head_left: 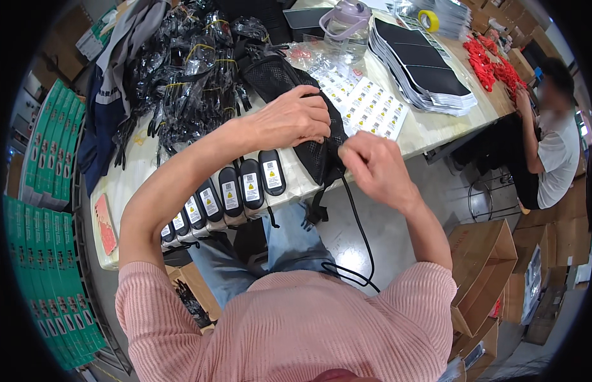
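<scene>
A black mesh bag (318,157) lies at the table's near edge, its lower end reaching past the edge. My left hand (295,118) rests over it with the fingers curled on the mesh. Beside the bag's right edge, my right hand (374,162) is closed, thumb against the curled fingers; what it pinches, if anything, is hidden. From the bag's lower end a black cord (356,219) hangs down and loops near my lap. Left of the bag stands a row of several black rounded devices (251,183) with white labels, partly covered by my left forearm.
Wrapped black cables (194,76) pile up at the back left. Label sheets (376,107), a stack of black-topped sheets (426,63) and a lidded bottle (347,28) lie beyond the bag. A person (550,140) sits at the right, near cardboard boxes (480,274).
</scene>
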Available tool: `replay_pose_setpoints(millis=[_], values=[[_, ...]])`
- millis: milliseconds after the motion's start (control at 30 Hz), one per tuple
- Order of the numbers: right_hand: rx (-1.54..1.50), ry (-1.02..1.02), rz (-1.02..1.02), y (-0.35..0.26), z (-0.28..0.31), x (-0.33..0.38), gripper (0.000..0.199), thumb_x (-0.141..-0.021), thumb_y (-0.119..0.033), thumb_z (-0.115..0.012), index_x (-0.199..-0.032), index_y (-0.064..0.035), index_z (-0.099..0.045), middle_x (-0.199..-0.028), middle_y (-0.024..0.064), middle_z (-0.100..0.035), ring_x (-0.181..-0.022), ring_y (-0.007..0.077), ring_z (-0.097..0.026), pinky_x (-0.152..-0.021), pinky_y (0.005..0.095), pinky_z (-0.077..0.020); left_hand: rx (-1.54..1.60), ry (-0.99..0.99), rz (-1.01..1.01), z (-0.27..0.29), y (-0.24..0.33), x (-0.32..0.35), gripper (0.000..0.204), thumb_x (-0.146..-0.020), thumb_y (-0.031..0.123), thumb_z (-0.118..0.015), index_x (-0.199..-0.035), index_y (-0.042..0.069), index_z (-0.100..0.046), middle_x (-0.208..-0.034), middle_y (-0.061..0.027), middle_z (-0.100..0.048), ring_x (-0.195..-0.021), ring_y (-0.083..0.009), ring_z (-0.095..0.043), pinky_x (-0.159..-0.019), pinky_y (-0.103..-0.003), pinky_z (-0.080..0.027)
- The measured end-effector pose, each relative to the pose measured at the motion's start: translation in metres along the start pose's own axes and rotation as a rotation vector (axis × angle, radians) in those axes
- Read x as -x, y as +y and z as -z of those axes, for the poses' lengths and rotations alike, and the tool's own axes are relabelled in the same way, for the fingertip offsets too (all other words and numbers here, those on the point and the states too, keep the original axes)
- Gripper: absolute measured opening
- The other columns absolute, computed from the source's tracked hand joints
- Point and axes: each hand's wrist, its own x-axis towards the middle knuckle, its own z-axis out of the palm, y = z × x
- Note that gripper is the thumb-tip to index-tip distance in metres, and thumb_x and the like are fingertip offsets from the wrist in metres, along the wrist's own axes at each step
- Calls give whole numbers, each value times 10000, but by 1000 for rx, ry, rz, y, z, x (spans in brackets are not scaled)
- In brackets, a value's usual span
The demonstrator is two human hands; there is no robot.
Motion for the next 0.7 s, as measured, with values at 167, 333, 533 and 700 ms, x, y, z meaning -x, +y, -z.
replay_pose_setpoints(millis=[167, 333, 533, 700], values=[[153, 99, 24, 0, -4, 25, 121, -777, -53, -578, -696, 7, -512, -633, 131, -491, -557, 290, -495, -514, 334, -390, -115, 115, -44, 31, -6, -12, 95, -761, 182, -634, -793, 93, -627, -828, -3, -595, -877, -173, -540, -932, -378, -354], [39, 246, 1, -6, 5, 19, 158, -777, -91, -618, -750, 5, -496, -612, 98, -480, -520, 229, -479, -504, 316, -394, -133, 74, 14, 47, -2, -23, 103, -755, 138, -639, -827, 69, -618, -834, -21, -585, -882, -203, -547, -955, -392, -360], [-186, 29, -300, 1, 9, 30, 233, -776, -144, -652, -802, 15, -484, -583, 76, -469, -493, 195, -459, -495, 296, -394, -127, 183, 129, 43, 2, -19, 99, -747, 123, -646, -817, 61, -612, -826, -34, -582, -863, -214, -545, -924, -381, -376], [-221, 170, -357, 8, -2, 34, 195, -785, -118, -631, -791, 16, -489, -567, 74, -491, -493, 156, -479, -487, 300, -397, -106, 226, 144, 44, 19, -32, 102, -743, 117, -648, -815, 56, -609, -821, -39, -579, -856, -223, -545, -912, -386, -382]])
